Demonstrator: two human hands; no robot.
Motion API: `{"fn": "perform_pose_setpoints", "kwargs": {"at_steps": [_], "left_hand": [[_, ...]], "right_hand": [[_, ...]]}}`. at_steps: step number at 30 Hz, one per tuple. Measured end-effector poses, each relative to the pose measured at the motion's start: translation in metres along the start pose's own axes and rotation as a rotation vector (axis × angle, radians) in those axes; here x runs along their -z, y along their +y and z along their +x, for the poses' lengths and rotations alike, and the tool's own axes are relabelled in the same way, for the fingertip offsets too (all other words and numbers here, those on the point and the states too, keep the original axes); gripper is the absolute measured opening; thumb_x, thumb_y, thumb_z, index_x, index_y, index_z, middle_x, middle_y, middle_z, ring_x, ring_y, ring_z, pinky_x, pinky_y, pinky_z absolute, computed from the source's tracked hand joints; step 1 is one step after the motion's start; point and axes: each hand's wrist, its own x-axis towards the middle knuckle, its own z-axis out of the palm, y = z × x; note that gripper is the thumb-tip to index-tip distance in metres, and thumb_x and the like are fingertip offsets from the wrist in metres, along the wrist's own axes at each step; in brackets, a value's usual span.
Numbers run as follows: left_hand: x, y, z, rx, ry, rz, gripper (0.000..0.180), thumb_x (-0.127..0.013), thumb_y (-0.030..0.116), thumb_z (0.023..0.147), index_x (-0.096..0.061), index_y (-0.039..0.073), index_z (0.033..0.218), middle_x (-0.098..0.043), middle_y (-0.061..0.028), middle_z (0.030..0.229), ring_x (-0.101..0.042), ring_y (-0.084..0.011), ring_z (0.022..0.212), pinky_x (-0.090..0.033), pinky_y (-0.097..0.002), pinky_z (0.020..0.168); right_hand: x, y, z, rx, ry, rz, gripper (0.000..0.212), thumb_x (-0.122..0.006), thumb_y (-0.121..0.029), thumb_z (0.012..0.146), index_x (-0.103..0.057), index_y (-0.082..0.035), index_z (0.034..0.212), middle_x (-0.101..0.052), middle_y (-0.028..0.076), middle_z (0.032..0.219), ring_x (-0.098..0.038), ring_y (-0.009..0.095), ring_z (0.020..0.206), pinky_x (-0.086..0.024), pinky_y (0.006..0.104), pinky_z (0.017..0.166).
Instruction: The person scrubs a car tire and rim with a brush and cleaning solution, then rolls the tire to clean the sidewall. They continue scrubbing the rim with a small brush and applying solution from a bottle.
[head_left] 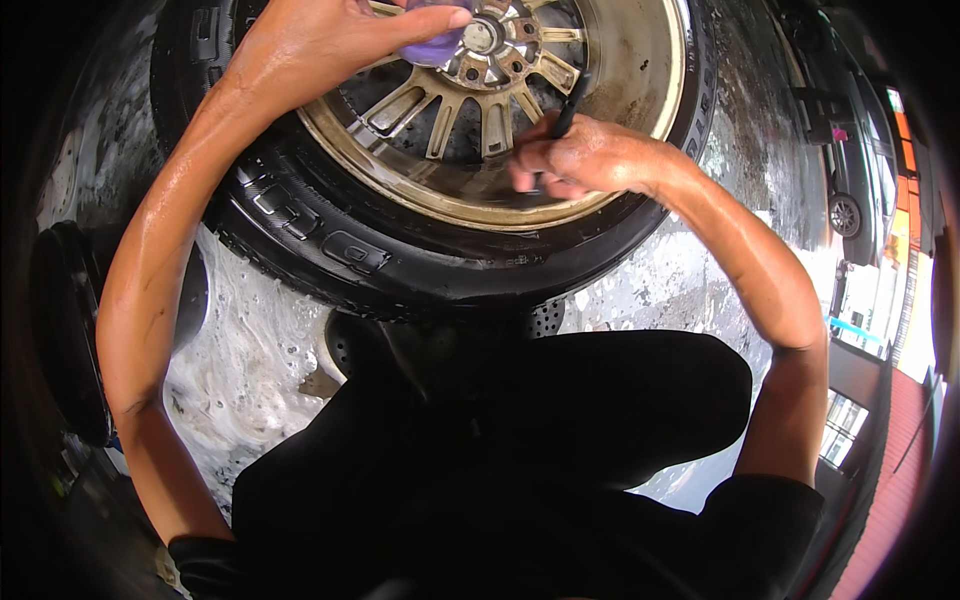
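Observation:
A car wheel lies flat in front of me, its black tyre (420, 265) around a dirty, gold-stained metal rim (655, 60) with several spokes. At the top, my left hand (350, 35) is closed around a translucent purple container (435, 48) above the hub, partly cut off by the picture's edge. My right hand (585, 155) is down inside the near right part of the rim. Its fingers are wrapped round a slim black-handled tool (570, 105), whose handle points up and away. The tool's lower end is blurred and mostly hidden by the fingers.
Foamy water covers the wet concrete floor (250, 340). My dark-clothed knees (640, 400) are bent close behind the tyre, with perforated shoes (545, 318) against its near side. A round black object (70, 330) stands at the left. A parked car (850, 180) is far right.

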Motion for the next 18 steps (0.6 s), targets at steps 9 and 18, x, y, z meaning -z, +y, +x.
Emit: {"fn": "perform_pose_setpoints", "kwargs": {"at_steps": [9,18], "left_hand": [[0.000,0.025,-0.001,-0.015,-0.012,0.006,0.045,-0.085,0.021,0.076,-0.066,-0.003,0.109,-0.072,-0.0157,0.097,-0.068,-0.0182,0.089,-0.053,-0.0329,0.083],[0.008,0.004,-0.007,0.028,0.057,-0.077,0.040,-0.082,0.017,0.082,-0.065,0.002,0.115,-0.072,-0.0045,0.100,-0.063,-0.0081,0.086,-0.049,-0.0240,0.074]], "right_hand": [[0.012,0.032,-0.028,0.122,-0.035,0.169,0.060,-0.051,-0.058,0.092,-0.064,0.001,0.094,-0.059,0.005,0.087,-0.051,0.009,0.059,-0.043,0.0261,0.054],[-0.006,0.018,-0.073,0.225,0.438,0.425,0.015,-0.064,-0.002,0.089,-0.065,-0.003,0.104,-0.065,0.001,0.082,-0.060,0.009,0.074,-0.047,0.0250,0.060]]}}
